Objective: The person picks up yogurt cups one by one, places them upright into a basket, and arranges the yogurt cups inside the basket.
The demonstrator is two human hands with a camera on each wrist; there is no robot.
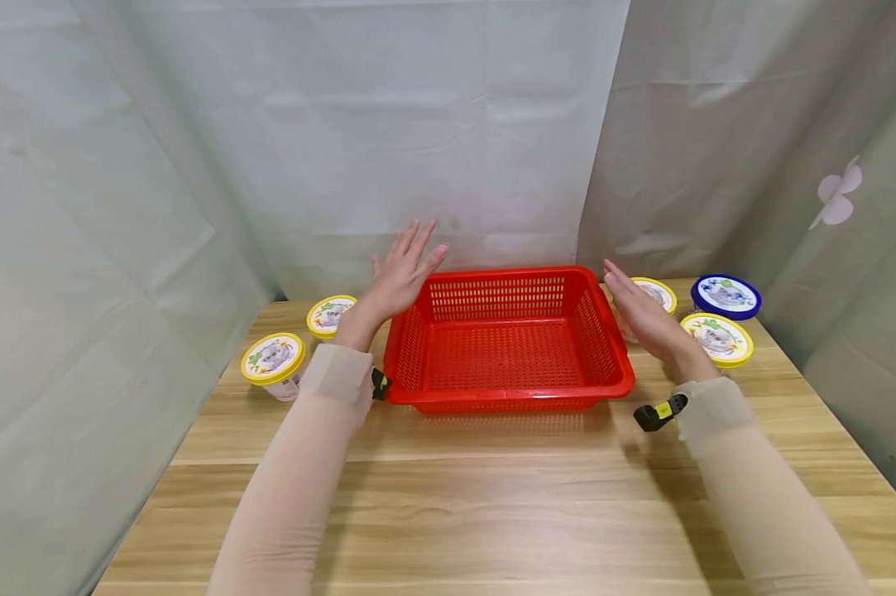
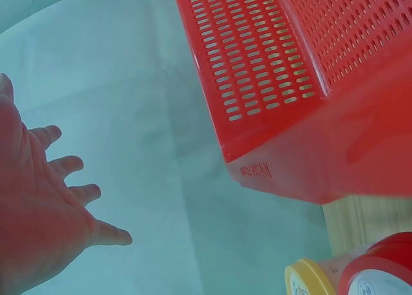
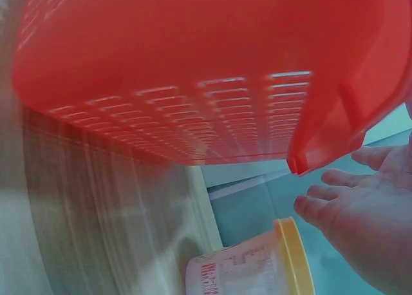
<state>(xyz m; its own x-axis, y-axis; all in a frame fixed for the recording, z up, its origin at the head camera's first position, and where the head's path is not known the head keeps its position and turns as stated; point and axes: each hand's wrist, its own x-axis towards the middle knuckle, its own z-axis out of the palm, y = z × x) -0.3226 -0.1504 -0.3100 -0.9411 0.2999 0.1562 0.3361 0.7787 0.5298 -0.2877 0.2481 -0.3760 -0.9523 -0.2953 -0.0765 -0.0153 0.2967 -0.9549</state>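
Note:
A red plastic basket [image 1: 501, 396] with slotted walls stands in the middle of the wooden table, nothing inside it. My left hand [image 1: 403, 281] is spread flat above its back left corner; the left wrist view shows the fingers [image 2: 71, 163] apart from the basket wall [image 2: 257, 63]. On the other side, my right hand [image 1: 644, 314] has straight fingers beside the right rim. In the right wrist view those fingers [image 3: 328, 192] lie near a corner of the basket [image 3: 161, 69], palm turned toward it. Neither hand grips anything.
Left of the basket stand yellow-lidded tubs [image 1: 272, 358]; a red-lidded tub [image 2: 380, 269] shows in the left wrist view. On the right are more yellow-lidded tubs [image 1: 717, 339] and a blue-lidded tub [image 1: 726, 295]. A pale curtain [image 1: 418, 124] hangs behind the table [image 1: 492, 505].

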